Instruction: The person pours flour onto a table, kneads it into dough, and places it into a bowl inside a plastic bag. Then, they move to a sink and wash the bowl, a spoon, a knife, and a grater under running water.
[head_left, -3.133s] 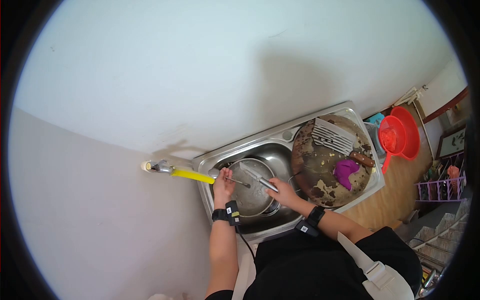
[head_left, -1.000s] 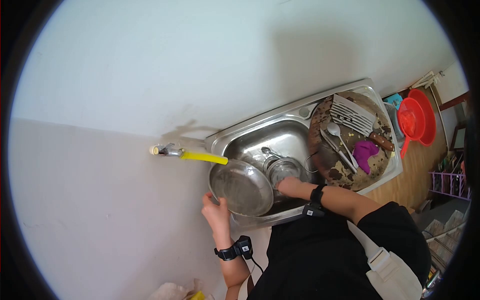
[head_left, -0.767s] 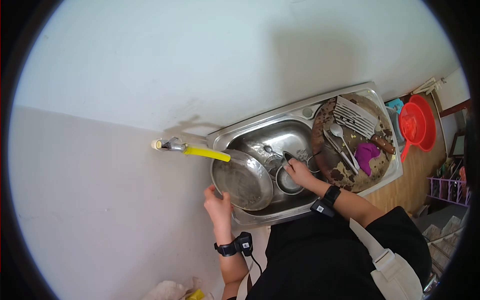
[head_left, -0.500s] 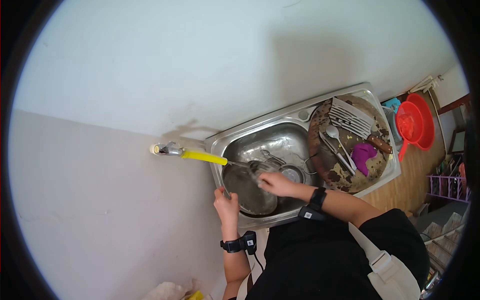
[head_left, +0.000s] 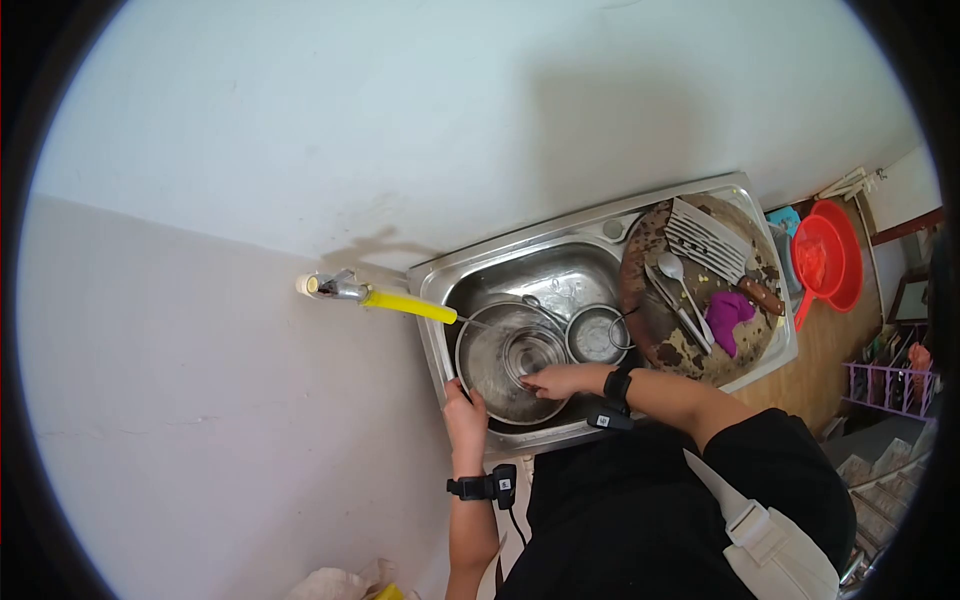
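Note:
Inside the steel sink (head_left: 432,330) a wide round metal basin (head_left: 482,365) sits with some water in it. My left hand (head_left: 464,418) grips the basin's near-left rim, thumb and fingers closed on it. Within the basin is a small metal bowl (head_left: 536,352), its rim pinched by my right hand (head_left: 562,381). Water runs in a thin stream from a yellow hose (head_left: 410,306) on the tap (head_left: 335,287). Beside the basin stands another small metal pot (head_left: 597,335), and part of a metal utensil (head_left: 540,307) shows behind.
A worn round board (head_left: 650,250) covers the sink's right side. On it lie a slotted spatula (head_left: 706,238), a spoon (head_left: 688,290), a knife-like utensil (head_left: 680,308) and a purple cloth (head_left: 728,320). Red plastic basins (head_left: 845,265) are farther right. Walls border the sink.
The basin has gone from tilted to nearly level, with my left hand shifting right and down. In my right hand, the small bowl has come down from a blurred, tilted position into the basin.

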